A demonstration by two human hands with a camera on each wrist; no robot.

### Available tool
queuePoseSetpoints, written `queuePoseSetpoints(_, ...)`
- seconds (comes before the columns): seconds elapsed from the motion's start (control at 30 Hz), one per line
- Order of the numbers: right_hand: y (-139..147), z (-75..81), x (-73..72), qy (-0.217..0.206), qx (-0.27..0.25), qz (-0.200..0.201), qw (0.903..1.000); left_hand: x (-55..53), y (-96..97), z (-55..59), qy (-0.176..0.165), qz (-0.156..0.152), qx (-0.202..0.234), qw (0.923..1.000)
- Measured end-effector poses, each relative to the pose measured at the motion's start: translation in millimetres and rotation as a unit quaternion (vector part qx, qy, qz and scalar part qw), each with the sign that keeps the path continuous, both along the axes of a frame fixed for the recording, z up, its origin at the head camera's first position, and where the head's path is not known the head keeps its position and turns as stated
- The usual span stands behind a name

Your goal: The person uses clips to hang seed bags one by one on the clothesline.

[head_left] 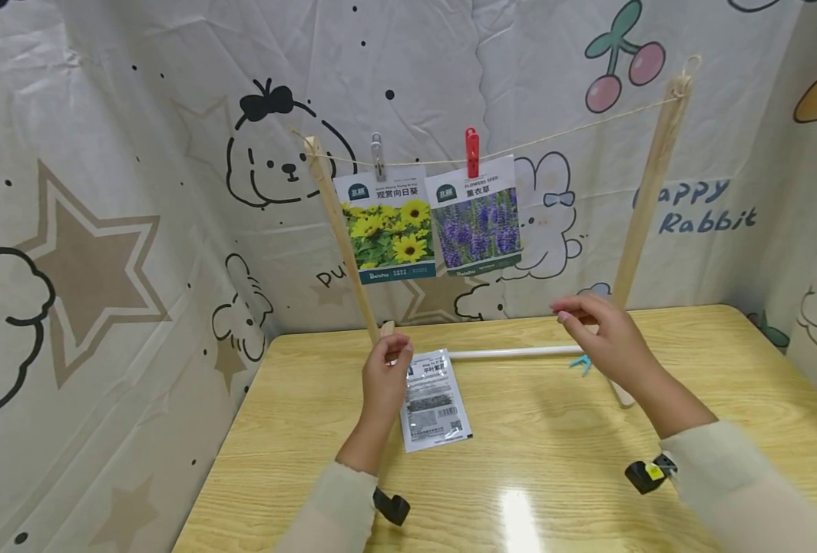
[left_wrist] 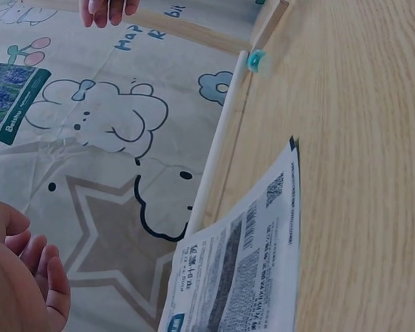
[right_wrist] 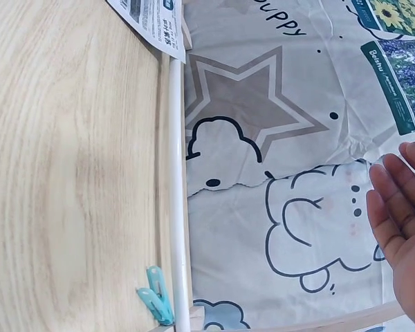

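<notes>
While left hand (head_left: 386, 375) and right hand (head_left: 610, 336) curl loosely, empty | lower packet (head_left: 436, 403) silvery-white (barcoded)

The left sleeve (head_left: 339, 499) and right sleeve (head_left: 733, 476) are long, plain and pale cream, tinged peach farther up. A small, blocky black left wrist camera (head_left: 392, 508) sits by one cuff; the right wrist camera (head_left: 638, 478), also black, bears a yellow label (head_left: 654, 471). The left hand (head_left: 385, 376) and right hand (head_left: 613, 339) are bare.
</notes>
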State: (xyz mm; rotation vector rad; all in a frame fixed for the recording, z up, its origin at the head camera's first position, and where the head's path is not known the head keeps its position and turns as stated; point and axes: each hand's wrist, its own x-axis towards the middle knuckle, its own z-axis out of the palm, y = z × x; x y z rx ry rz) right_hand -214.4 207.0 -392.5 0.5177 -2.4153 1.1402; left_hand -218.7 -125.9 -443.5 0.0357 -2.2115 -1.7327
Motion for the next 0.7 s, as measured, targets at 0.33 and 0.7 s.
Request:
queuePoseSetpoints(0.33, 2, -13.4, 2.4, -0.028, -0.004, -0.003, 0.9996, 0.6, -0.4, -9.2, -0.012, 0.006, 0.008, 0.9999)
queuePoseSetpoints(0.7, 2, -27.4, 4.9, -0.041, -0.013, -0.003, 0.9991, 4.6, -3.6, -18.4, -0.046, 0.003, 0.0, 0.999)
